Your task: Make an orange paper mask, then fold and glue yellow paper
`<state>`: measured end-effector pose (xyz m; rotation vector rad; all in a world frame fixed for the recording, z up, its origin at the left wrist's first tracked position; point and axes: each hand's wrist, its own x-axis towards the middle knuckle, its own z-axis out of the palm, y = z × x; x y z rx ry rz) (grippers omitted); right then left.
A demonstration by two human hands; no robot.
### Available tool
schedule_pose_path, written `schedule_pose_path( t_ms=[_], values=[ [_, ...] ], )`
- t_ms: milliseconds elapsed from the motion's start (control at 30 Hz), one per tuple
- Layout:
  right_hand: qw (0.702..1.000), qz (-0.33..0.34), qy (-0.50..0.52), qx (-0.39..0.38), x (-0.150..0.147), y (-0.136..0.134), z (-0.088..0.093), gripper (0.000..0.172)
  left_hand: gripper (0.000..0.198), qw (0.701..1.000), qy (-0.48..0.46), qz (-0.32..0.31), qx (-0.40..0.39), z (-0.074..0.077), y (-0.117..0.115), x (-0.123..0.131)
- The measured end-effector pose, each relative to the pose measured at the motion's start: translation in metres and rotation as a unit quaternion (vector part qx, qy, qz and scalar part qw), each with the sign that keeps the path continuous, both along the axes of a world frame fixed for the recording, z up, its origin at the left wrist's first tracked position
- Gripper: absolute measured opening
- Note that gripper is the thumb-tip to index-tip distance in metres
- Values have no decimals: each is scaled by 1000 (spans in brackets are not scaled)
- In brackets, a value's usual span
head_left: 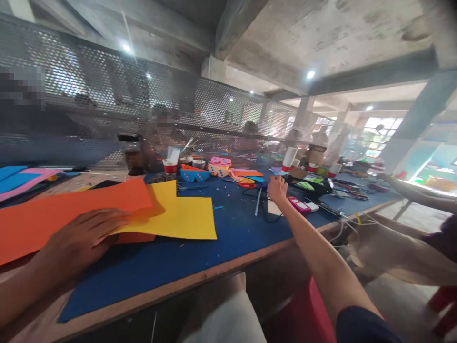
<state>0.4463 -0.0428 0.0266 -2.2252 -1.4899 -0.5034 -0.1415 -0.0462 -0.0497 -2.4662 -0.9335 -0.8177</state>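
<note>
The orange sheet [117, 195] lies at the near left of the work surface, overlapping a yellow sheet [189, 216]; a second orange piece [137, 237] shows beneath the yellow. The left hand [87, 233] grasps the orange sheet at its near edge, fingers laid on top, beside the yellow sheet's left corner. The right hand [277, 189] is extended toward the far side, fingers bent; whether it holds anything cannot be told. Just beside it are a pale thin rod [257, 202] to the left and a magenta case [299, 205] to the right.

The surface is a dark blue mat [246, 233] on a table with a wooden edge [200, 277]. Small paper scraps are scattered on the mat. Along the far side stand a lidded jar [133, 155], a red-and-white paper cup [170, 166] and a blue cut-out [194, 175].

Beyond the table, a perforated metal partition [117, 95] crosses the room; blurred figures show at it. Overhead is a bare concrete ceiling [321, 43] with beams and lit lamps. A pillar [419, 114] rises at the far right, and another person's forearm [421, 190] rests near the table's right end.
</note>
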Motion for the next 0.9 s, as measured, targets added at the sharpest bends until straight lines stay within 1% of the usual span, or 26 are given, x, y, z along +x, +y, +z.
schedule_pose_path(
  t_ms=[33, 67, 100, 167, 200, 233, 267, 300, 333, 367, 433, 500, 567, 633, 700, 767, 833, 900],
  values=[
    [999, 41, 2, 15, -12, -5, 4, 33, 35, 1000, 16, -19, 16, 4, -4, 4],
    [996, 88, 4, 26, -26, -12, 6, 34, 33, 999, 18, -21, 27, 8, -8, 8],
    [989, 143, 7, 29, -43, -22, 7, 33, 31, 1000, 8, -13, 27, 11, -11, 11],
    [967, 254, 12, 18, -78, -49, 4, 29, 29, 1000, 1, 2, 10, 14, -17, 17],
    [945, 325, 17, 9, -96, -65, -1, 30, 28, 1000, -3, 12, 5, 16, -20, 19],
    [899, 435, 40, 12, -112, -82, -6, 39, 27, 1000, -5, 9, 2, 17, -22, 21],
    [859, 509, 54, 10, -126, -97, -12, 52, 27, 1000, -11, 9, -4, 18, -25, 23],
    [841, 539, 56, 11, -137, -109, -19, 62, 27, 1000, -18, 7, -9, 19, -27, 24],
    [836, 545, 53, 25, -145, -117, -26, 66, 27, 1000, -24, 4, -12, 21, -30, 26],
    [838, 542, 46, 36, -150, -121, -32, 62, 27, 999, -30, 0, -13, 22, -32, 28],
    [847, 527, 46, 57, -152, -119, -42, 43, 27, 999, -35, -16, -4, 23, -36, 32],
    [842, 531, 62, 64, -147, -109, -48, 27, 26, 998, -32, -42, 14, 23, -38, 35],
    [843, 525, 74, 87, -141, -102, -51, 25, 25, 997, -21, -66, 34, 22, -37, 39],
    [850, 508, 76, 114, -135, -104, -50, 25, 25, 996, -2, -73, 41, 21, -35, 44],
    [857, 494, 70, 127, -131, -113, -49, 24, 27, 997, 14, -65, 29, 20, -34, 50],
    [860, 492, 64, 122, -128, -128, -49, 27, 30, 998, 29, -58, 16, 21, -34, 57],
    [857, 498, 65, 115, -125, -141, -53, 29, 32, 997, 46, -58, 13, 23, -36, 63],
    [857, 501, 66, 101, -123, -150, -60, 26, 34, 996, 63, -61, 6, 25, -37, 70]
  ],
)
